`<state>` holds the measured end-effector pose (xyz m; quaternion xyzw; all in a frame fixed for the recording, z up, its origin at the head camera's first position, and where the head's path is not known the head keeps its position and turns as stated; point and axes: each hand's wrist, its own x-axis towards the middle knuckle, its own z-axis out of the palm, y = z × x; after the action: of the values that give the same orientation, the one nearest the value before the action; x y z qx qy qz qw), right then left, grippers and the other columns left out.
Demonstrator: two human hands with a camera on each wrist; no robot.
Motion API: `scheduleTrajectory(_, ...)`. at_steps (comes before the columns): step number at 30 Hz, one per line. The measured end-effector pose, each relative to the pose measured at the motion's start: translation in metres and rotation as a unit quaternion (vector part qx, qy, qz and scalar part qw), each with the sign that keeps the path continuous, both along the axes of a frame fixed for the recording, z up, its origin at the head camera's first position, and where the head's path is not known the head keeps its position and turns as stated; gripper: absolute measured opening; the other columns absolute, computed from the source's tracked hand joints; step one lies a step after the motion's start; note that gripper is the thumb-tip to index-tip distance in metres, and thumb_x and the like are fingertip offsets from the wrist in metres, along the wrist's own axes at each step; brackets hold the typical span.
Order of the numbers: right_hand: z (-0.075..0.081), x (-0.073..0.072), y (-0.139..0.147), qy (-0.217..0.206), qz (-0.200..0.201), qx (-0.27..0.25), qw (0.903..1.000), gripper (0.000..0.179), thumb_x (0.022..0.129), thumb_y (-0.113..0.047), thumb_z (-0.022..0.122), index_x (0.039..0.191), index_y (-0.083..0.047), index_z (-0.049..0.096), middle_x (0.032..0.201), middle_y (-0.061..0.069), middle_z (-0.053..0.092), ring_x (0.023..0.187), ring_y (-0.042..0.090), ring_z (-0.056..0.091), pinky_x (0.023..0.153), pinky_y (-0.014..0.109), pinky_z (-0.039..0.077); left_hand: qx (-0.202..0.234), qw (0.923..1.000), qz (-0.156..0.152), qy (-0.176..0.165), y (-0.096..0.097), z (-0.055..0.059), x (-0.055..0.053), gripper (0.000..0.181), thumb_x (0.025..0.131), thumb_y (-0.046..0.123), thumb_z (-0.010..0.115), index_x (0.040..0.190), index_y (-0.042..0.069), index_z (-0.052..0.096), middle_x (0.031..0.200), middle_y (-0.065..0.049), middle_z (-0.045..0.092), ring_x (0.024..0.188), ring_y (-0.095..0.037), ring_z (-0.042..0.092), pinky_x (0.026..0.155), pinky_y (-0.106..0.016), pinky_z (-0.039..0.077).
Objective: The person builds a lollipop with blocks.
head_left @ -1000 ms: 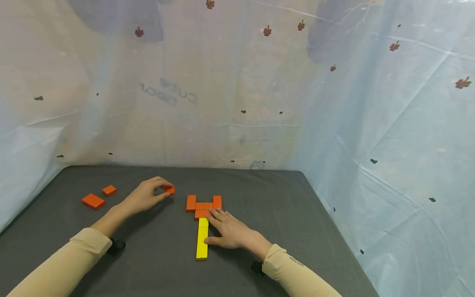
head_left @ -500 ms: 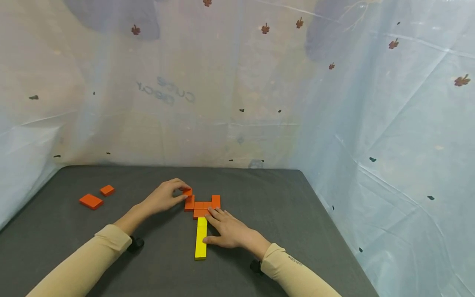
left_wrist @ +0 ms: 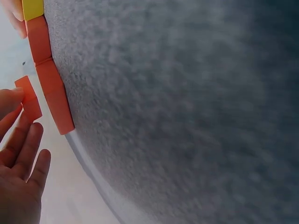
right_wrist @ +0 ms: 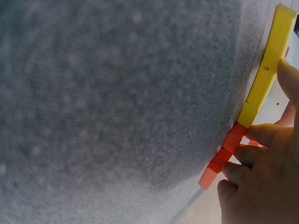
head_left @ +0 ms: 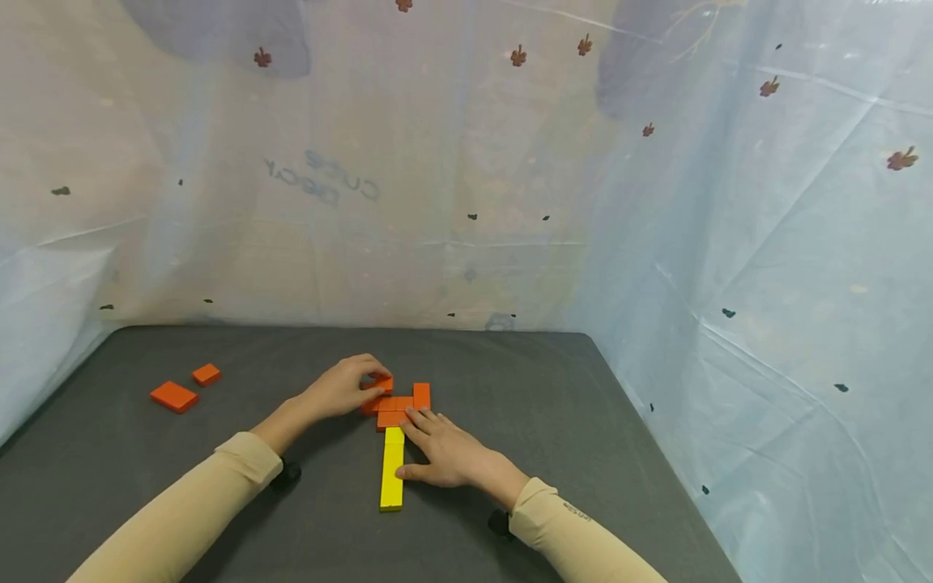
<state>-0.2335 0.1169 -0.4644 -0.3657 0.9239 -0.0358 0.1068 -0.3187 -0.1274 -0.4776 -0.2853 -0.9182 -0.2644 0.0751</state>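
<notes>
My left hand (head_left: 342, 389) pinches a small orange block (left_wrist: 29, 98) between thumb and fingertips. In the left wrist view that block is raised off the grey table, apart from the orange blocks (left_wrist: 55, 98) lying there. The head view has it over the left upright block (head_left: 369, 407), which is partly hidden. My right hand (head_left: 448, 452) lies with fingers extended. Its fingertips touch the lower orange block (head_left: 389, 419), and its thumb touches the long yellow strip (head_left: 391, 482). A matching orange block (head_left: 421, 394) stands at the pattern's right side.
Two loose orange blocks lie at the table's left: a larger one (head_left: 174, 397) and a smaller one (head_left: 207, 374). The dark grey table (head_left: 583, 453) ends at a translucent plastic curtain (head_left: 408, 267) behind and on the right.
My left hand has moved right with the small orange block, from beside the pattern to above its upper left part. The right hand has stayed on the blocks.
</notes>
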Motion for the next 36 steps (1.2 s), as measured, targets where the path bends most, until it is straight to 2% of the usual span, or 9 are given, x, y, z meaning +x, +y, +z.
scheduleTrajectory(8, -0.001, 0.001, 0.000, 0.005, 0.000, 0.001, 1.0000, 0.080, 0.092, -0.067, 0.038, 0.153, -0.018, 0.024, 0.161, 0.003, 0.014, 0.148, 0.024, 0.014, 0.119, 0.042, 0.020, -0.028, 0.9996, -0.003, -0.003, 0.007, -0.003, -0.006, 0.023, 0.088, 0.023, 0.070, 0.110, 0.018, 0.070, 0.107, 0.002, 0.063, 0.093, -0.015, 0.059, 0.081, -0.037, 0.053)
scheduleTrajectory(20, -0.001, 0.000, 0.000, 0.009, 0.002, 0.004, 0.9999, 0.080, 0.092, -0.067, 0.038, 0.153, -0.017, 0.025, 0.161, 0.004, 0.015, 0.148, 0.024, 0.015, 0.119, 0.042, 0.020, -0.068, 0.9974, -0.005, -0.023, 0.012, -0.002, -0.008, 0.017, 0.089, 0.023, 0.069, 0.106, 0.018, 0.071, 0.104, 0.002, 0.064, 0.090, -0.015, 0.061, 0.081, -0.038, 0.053)
scheduleTrajectory(26, -0.002, 0.000, 0.000, 0.009, 0.002, 0.004, 1.0000, 0.080, 0.092, -0.067, 0.038, 0.154, -0.017, 0.024, 0.161, 0.003, 0.014, 0.148, 0.024, 0.015, 0.118, 0.042, 0.020, -0.068, 0.9973, -0.004, -0.027, 0.014, -0.003, -0.010, 0.014, 0.090, 0.023, 0.067, 0.103, 0.019, 0.070, 0.099, 0.003, 0.063, 0.084, -0.013, 0.060, 0.077, -0.037, 0.053)
scheduleTrajectory(36, -0.001, 0.000, -0.001, 0.003, 0.003, 0.006, 1.0000, 0.080, 0.093, -0.066, 0.038, 0.154, -0.017, 0.023, 0.161, 0.003, 0.014, 0.148, 0.024, 0.015, 0.118, 0.042, 0.020, -0.074, 0.9968, -0.003, -0.030, 0.015, -0.007, -0.012, 0.020, 0.091, 0.024, 0.067, 0.110, 0.017, 0.069, 0.103, 0.001, 0.064, 0.089, -0.015, 0.062, 0.081, -0.040, 0.053)
